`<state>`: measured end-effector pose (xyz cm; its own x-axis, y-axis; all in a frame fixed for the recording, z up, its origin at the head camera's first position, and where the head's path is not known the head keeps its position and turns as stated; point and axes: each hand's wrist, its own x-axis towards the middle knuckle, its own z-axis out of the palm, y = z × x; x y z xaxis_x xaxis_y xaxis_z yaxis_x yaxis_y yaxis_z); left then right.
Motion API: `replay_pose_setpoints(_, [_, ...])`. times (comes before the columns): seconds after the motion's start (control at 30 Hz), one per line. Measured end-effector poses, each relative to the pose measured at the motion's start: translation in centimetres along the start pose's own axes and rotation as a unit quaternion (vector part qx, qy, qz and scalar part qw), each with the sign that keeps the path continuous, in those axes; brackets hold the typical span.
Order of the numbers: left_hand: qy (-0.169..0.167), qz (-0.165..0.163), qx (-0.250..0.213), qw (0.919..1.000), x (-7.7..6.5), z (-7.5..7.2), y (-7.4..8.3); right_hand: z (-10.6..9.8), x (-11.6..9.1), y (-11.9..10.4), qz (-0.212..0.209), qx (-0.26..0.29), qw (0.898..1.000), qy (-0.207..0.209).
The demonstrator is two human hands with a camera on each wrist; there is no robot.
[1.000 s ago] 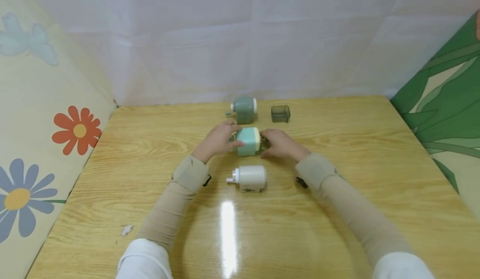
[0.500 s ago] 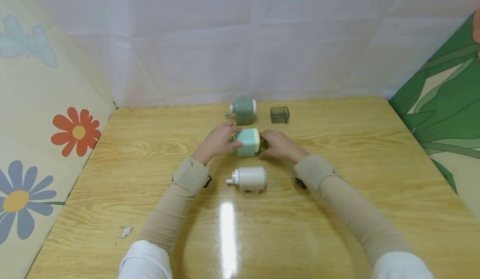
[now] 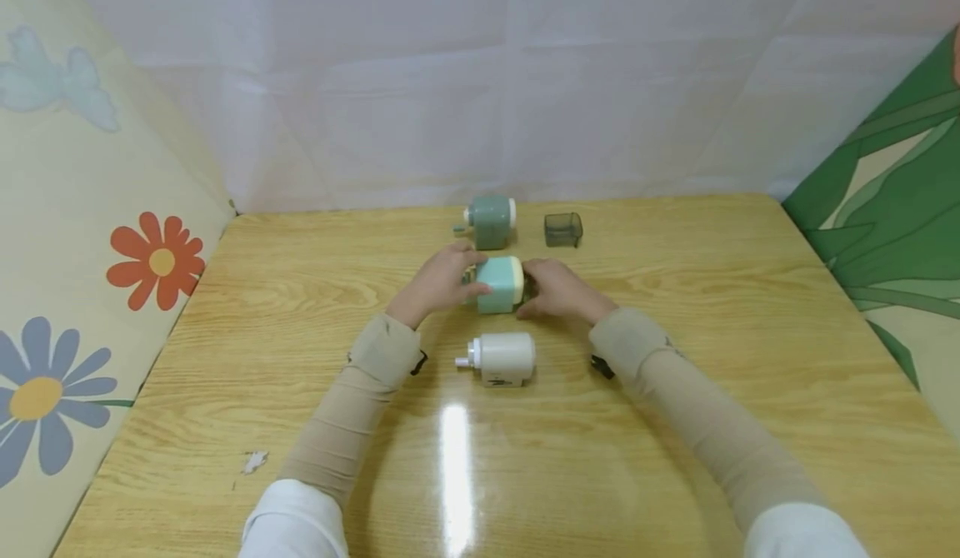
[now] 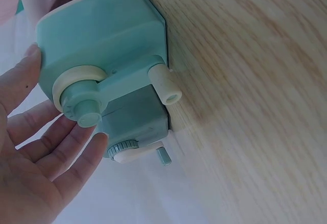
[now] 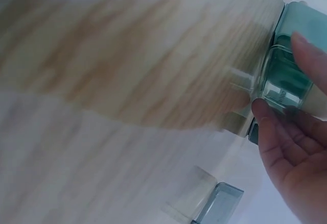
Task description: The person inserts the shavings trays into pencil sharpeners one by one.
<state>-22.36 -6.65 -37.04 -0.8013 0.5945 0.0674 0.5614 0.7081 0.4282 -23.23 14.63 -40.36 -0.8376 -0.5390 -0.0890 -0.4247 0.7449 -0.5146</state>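
Observation:
A mint-green crank pencil sharpener (image 3: 497, 285) with a cream rim lies mid-table between both hands. My left hand (image 3: 438, 281) holds its crank end, thumb and fingers on opposite sides, as the left wrist view also shows. From the right, my right hand (image 3: 561, 290) pinches a see-through green shavings drawer (image 5: 283, 81) at the sharpener's other end. Whether the drawer is fully seated is hidden by the fingers. Just behind stands a darker green pencil sharpener (image 3: 491, 221). Nearer to me is a light grey pencil sharpener (image 3: 506, 356).
A loose dark see-through drawer (image 3: 562, 230) sits at the back, right of the darker sharpener. A white cloth (image 3: 495, 108) hangs behind the wooden table (image 3: 570, 458). A torn pale patch (image 3: 255, 461) marks the tabletop at front left.
My right hand's thumb has edged slightly left, closer against the mint sharpener. The left hand keeps its hold, and the other things stay put.

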Motion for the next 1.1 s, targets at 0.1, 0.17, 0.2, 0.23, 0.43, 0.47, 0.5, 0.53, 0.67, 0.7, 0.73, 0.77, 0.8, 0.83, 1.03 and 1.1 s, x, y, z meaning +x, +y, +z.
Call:
replay_pose_setpoints(0.1, [0.0,0.002,0.001,1.0,0.0,0.0,0.0,0.0,0.2,0.0,0.009,0.008,1.0,-0.001])
replay_pose_setpoints(0.17, [0.001,0.004,0.002,1.0,0.0,0.0,0.0,0.0,0.3,-0.1,0.013,0.013,1.0,0.0])
replay_pose_setpoints(0.2, [0.002,0.006,0.003,1.0,0.0,0.0,0.0,0.0,0.3,-0.1,0.014,0.016,1.0,0.0])
replay_pose_setpoints(0.23, [0.003,0.007,0.003,1.0,0.0,0.0,0.0,0.0,0.4,-0.1,0.015,0.02,1.0,-0.001])
replay_pose_setpoints(0.43, [0.004,0.007,-0.001,1.0,-0.1,-0.1,0.0,0.2,0.7,-0.2,0.02,0.032,0.999,0.0])
replay_pose_setpoints(0.47, [0.004,0.006,-0.001,1.0,-0.1,-0.1,0.0,0.2,0.8,-0.1,0.019,0.032,0.999,0.0])
replay_pose_setpoints(0.5, [0.004,0.004,-0.001,1.0,-0.1,-0.1,0.0,0.3,0.9,-0.1,0.015,0.033,0.999,0.001])
replay_pose_setpoints(0.53, [0.004,0.003,-0.001,1.0,-0.1,-0.1,-0.1,0.4,1.0,-0.1,0.012,0.036,0.999,0.001])
replay_pose_setpoints(0.67, [0.003,0.002,-0.002,1.0,-0.1,-0.1,-0.1,0.7,1.3,0.1,0.005,0.043,0.999,0.002])
replay_pose_setpoints(0.7, [0.003,0.002,-0.003,1.0,-0.1,-0.1,-0.1,0.7,1.4,0.1,0.004,0.044,0.999,0.003])
replay_pose_setpoints(0.73, [0.003,0.002,-0.003,1.0,-0.1,-0.1,-0.1,0.7,1.4,0.2,0.003,0.045,0.999,0.003])
replay_pose_setpoints(0.77, [0.003,0.002,-0.003,1.0,-0.1,-0.1,-0.1,0.7,1.4,0.2,0.002,0.045,0.999,0.003])
replay_pose_setpoints(0.8, [0.003,0.002,-0.004,1.0,-0.1,-0.2,-0.1,0.7,1.4,0.2,0.001,0.045,0.999,0.003])
replay_pose_setpoints(0.83, [0.002,0.002,-0.004,1.0,-0.1,-0.2,-0.1,0.6,1.4,0.2,0.0,0.045,0.999,0.002])
replay_pose_setpoints(1.03, [-0.008,-0.003,-0.005,1.0,0.0,-0.3,0.0,0.5,1.4,0.1,-0.002,0.043,0.999,-0.006])
replay_pose_setpoints(1.1, [-0.012,-0.002,-0.004,0.9999,0.1,-0.4,0.0,0.4,1.3,0.1,-0.005,0.044,0.999,-0.008])
